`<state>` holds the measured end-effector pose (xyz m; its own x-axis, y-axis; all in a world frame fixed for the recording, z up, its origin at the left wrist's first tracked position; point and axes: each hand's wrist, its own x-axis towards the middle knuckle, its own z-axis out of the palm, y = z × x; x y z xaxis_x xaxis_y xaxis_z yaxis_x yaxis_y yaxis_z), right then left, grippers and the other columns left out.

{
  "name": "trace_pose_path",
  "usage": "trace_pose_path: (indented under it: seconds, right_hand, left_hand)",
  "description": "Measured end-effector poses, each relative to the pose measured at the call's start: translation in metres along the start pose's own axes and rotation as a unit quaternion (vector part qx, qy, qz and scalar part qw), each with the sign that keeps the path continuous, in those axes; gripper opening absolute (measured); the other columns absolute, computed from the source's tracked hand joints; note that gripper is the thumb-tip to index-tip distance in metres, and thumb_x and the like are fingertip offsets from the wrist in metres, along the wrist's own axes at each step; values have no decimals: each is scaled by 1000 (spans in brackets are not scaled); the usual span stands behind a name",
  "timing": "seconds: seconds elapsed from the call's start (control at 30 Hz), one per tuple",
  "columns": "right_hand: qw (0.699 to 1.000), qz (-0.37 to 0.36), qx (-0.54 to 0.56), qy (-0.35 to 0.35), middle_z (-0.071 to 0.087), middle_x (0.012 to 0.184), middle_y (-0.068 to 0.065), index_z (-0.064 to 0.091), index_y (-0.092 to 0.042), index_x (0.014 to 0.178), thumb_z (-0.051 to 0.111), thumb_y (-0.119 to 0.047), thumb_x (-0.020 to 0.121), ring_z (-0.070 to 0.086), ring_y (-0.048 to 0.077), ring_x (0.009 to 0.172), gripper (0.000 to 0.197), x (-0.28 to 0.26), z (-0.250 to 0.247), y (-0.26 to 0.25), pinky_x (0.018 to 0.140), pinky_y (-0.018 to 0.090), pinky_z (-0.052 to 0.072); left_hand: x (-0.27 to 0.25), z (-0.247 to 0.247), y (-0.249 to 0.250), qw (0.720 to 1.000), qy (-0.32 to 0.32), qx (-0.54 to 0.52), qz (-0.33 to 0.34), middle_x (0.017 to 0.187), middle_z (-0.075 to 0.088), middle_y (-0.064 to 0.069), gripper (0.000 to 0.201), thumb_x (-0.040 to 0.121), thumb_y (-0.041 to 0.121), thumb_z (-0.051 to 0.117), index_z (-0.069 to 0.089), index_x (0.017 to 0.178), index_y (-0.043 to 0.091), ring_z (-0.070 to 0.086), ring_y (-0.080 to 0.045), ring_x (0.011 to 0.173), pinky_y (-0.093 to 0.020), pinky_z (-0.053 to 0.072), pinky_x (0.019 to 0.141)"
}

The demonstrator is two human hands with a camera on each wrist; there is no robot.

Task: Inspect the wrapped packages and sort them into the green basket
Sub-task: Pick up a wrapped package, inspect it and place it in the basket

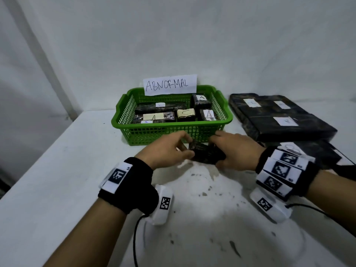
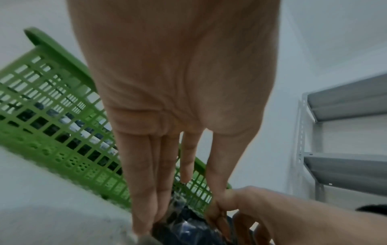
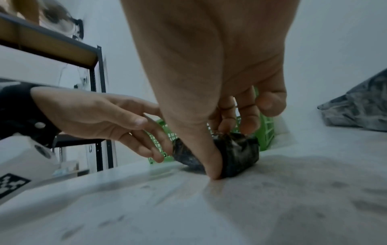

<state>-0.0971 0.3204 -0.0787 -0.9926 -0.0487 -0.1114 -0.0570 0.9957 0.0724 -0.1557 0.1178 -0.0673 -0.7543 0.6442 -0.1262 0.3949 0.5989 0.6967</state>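
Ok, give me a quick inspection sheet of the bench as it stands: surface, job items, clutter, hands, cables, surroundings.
Surface: white table, dark scuffs near the front.
Job's things: small black package on the table before the green basket; the basket holds several labelled packages and an ABNORMAL sign.
Clutter: stacked large black packages on the right.
Grippers: left hand touches the package's left end with straight fingers; right hand grips it.
Cables: black cable from the left wrist unit, another from the right.
Surroundings: white walls; metal shelves in the wrist views.
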Motion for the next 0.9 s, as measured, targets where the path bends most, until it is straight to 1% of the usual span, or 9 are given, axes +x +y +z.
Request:
trace_pose_path:
  seconds: [0.17, 0.23, 0.33, 0.4, 0.5, 0.6, 0.67, 0.73, 0.9]
  right_hand:
    - [967, -37, 238, 85, 64, 111, -7, 64, -29, 119, 68, -47, 80, 63, 14, 96, 43, -29, -26, 5, 81, 34, 53]
    - [919, -58, 372, 121, 72, 99, -10, 68, -32, 111, 60, -51, 76, 68, 9, 88, 40, -32, -38, 6, 76, 30, 54]
    - [835, -51, 509, 203, 69, 87, -9, 69, -24, 109, 58, -29, 97, 67, 14, 77, 16, -24, -48, 5, 64, 37, 58]
    - [785, -48, 569, 239, 70, 77, -10, 67, -16, 102, 54, -24, 104, 66, 16, 65, 16, -15, -55, -1, 54, 36, 55]
    - [733, -43, 623, 269, 70, 70, -5, 64, -12, 98, 50, -32, 105, 63, 19, 50, 25, 1, -69, -14, 51, 32, 51]
    - [688, -50, 677, 257, 69, 75, 3, 61, -11, 101, 53, -30, 104, 64, 22, 53, 21, 15, -77, -23, 55, 34, 54]
    - [683, -70, 685, 243, 71, 78, 1, 62, -14, 100, 66, -22, 96, 67, 21, 61, 9, 22, -77, -26, 61, 36, 58]
    - [695, -65, 673, 245, 72, 80, -3, 63, -13, 105, 76, -13, 87, 71, 18, 69, 22, 29, -75, -27, 69, 38, 62]
    - [675, -56, 696, 237, 74, 76, -4, 65, -6, 110, 77, -7, 85, 75, 17, 69, 27, 32, -71, -28, 68, 37, 62]
  left_hand:
    - [-19, -19, 5, 987, 68, -95, 106, 111, 59, 3, 45, 83, 24, 80, 58, 122, 27, 69, -25, 95, -43, 59, 89]
    - [-22, -27, 6, 975, 105, -143, 135, 114, 59, 5, 37, 83, 21, 79, 58, 114, 23, 65, -23, 84, -43, 58, 83]
    - [-18, -33, 10, 948, 167, -228, 148, 97, 65, 5, 20, 89, 19, 72, 57, 102, 17, 61, -10, 67, -30, 52, 63]
    - [-12, -35, 13, 932, 202, -263, 145, 85, 65, 7, 13, 93, 22, 67, 57, 99, 18, 59, -2, 59, -26, 45, 57]
    - [-1, -41, 19, 920, 239, -265, 165, 87, 69, 10, 9, 95, 25, 64, 60, 103, 25, 62, 3, 63, -23, 47, 56]
    - [9, -46, 20, 915, 255, -254, 181, 94, 70, 8, 16, 94, 18, 67, 61, 107, 26, 65, 0, 76, -15, 48, 58]
    - [12, -50, 19, 910, 273, -251, 184, 93, 69, 8, 17, 94, 14, 67, 62, 105, 25, 66, -5, 82, -15, 50, 62]
    - [15, -53, 17, 907, 272, -270, 177, 92, 70, 8, 16, 94, 13, 66, 61, 105, 23, 69, -9, 87, -24, 57, 70]
    - [17, -52, 15, 916, 249, -266, 166, 99, 69, 5, 14, 97, 14, 64, 59, 105, 24, 70, -12, 92, -38, 60, 83]
